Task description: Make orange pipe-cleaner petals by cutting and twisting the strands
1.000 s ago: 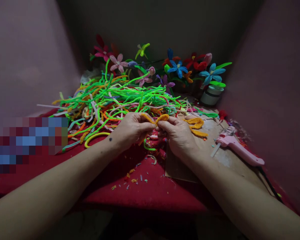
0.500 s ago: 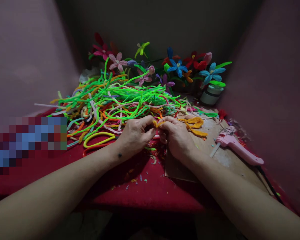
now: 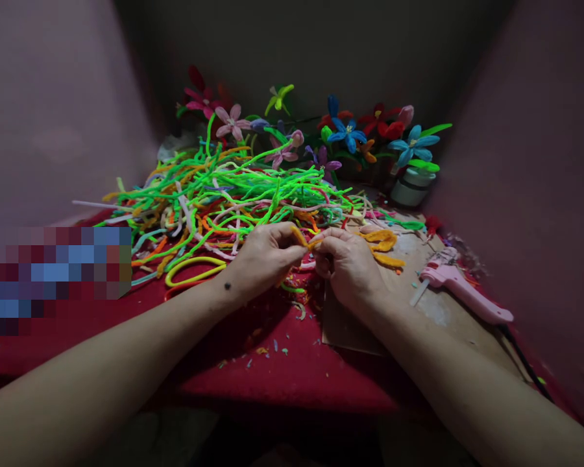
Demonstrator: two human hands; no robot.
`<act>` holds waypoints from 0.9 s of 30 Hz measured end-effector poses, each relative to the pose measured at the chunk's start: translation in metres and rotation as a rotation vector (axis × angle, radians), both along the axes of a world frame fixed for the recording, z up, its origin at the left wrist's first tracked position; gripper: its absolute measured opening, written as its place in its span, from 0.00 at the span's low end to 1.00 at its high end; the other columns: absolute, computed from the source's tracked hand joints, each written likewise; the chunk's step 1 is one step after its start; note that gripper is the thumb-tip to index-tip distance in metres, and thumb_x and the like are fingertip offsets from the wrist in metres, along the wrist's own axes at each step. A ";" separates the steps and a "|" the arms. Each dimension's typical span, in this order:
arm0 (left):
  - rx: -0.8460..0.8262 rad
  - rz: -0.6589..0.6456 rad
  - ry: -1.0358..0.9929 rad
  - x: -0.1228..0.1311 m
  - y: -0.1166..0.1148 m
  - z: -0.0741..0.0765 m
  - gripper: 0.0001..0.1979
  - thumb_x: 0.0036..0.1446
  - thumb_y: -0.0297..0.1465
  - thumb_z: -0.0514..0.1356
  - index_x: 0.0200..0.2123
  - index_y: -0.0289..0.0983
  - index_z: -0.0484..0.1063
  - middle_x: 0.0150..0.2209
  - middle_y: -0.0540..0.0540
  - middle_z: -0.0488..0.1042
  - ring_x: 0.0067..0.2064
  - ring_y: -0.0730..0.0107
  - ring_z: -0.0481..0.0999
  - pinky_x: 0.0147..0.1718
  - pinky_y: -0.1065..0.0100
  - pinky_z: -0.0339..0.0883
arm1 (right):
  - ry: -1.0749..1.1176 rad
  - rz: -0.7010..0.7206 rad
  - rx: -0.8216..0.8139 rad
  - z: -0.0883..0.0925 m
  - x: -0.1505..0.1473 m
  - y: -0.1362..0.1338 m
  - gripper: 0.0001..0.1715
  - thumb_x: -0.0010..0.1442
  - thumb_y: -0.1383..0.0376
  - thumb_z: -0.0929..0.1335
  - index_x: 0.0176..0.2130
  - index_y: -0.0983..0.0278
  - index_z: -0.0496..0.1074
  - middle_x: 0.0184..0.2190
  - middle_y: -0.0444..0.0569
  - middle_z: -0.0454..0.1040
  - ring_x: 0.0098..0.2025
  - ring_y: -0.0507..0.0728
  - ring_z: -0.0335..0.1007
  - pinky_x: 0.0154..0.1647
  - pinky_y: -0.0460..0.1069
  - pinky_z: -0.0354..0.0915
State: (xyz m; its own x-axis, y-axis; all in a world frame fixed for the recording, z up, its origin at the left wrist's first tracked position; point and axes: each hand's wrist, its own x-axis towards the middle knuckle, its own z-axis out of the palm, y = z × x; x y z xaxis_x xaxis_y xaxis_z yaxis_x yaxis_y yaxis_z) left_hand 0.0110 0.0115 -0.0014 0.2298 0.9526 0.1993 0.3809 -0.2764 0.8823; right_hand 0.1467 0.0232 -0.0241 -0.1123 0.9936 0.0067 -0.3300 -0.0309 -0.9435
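An orange fuzzy stem is pinched between my two hands at the middle of the view. My left hand has its thumb and index finger closed on it, with a bent end of the stem standing up between them. Close on the right, my right hand grips the same stem, its fingers curled. Beyond my right hand, orange loops lie over the cardboard. Behind both hands spreads a tangled pile of coloured fuzzy stems, mostly bright green.
Yellow-handled scissors lie left of my left hand. A pink glue gun rests at the right on the cardboard. Fuzzy flowers and a white jar stand at the back. Small scraps dot the red cloth.
The fingers of my left hand have shifted along the orange stem, and more of its bent end shows above them. My right hand has moved slightly to the right.
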 end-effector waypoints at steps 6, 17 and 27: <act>-0.266 0.081 -0.296 -0.003 0.006 -0.001 0.02 0.47 0.27 0.59 0.25 0.34 0.68 0.17 0.55 0.63 0.16 0.81 0.57 0.15 0.75 0.49 | 0.077 0.043 0.018 -0.003 0.004 0.005 0.04 0.37 0.72 0.62 0.19 0.64 0.64 0.18 0.43 0.69 0.15 0.47 0.54 0.16 0.45 0.50; -0.298 0.058 -0.369 -0.004 0.006 -0.006 0.03 0.47 0.27 0.61 0.26 0.34 0.68 0.19 0.53 0.66 0.18 0.82 0.60 0.16 0.75 0.49 | 0.095 0.056 0.046 -0.004 0.003 0.005 0.05 0.42 0.70 0.70 0.21 0.66 0.68 0.17 0.40 0.64 0.18 0.46 0.54 0.19 0.44 0.53; -0.291 0.024 -0.287 -0.002 0.004 -0.004 0.04 0.48 0.28 0.60 0.27 0.34 0.68 0.16 0.56 0.63 0.15 0.84 0.55 0.13 0.77 0.46 | -0.082 0.042 0.029 -0.009 0.001 0.004 0.07 0.46 0.65 0.70 0.21 0.65 0.69 0.14 0.40 0.64 0.16 0.47 0.57 0.18 0.44 0.54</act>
